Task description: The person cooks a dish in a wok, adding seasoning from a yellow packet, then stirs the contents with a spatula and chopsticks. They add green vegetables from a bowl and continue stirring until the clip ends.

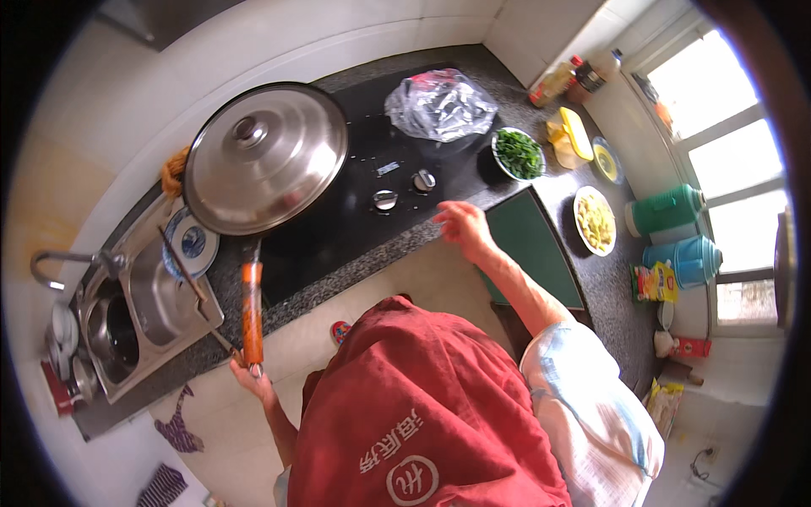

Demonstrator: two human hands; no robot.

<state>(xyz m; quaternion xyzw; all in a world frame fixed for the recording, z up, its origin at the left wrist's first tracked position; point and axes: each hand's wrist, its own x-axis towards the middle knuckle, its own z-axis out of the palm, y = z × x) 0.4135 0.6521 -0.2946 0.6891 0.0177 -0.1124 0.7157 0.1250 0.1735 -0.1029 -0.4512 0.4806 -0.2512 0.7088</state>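
Observation:
My left hand [255,379] is closed around the end of a long, thin cooking utensil [201,303], which slants up over the sink edge towards a blue-and-white plate [201,255]. Just beside these fingers is the end of the wok's orange handle [252,314]; contact with it is unclear. A domed metal lid [272,165] with a knob covers the wok on the black cooktop [364,146]. Above the counter's front edge, my right hand [466,229] is empty, its fingers loosely spread. It is near two control knobs [385,200] and a green cutting board [529,244].
A crumpled clear plastic bag [440,108] lies on the cooktop. Chopped greens fill a bowl [518,154]; pale chopped food fills another bowl [594,222]. Yellow container [570,136], bottles [557,82] and a green thermos [665,210] line the window side. A steel sink [161,310] is at left.

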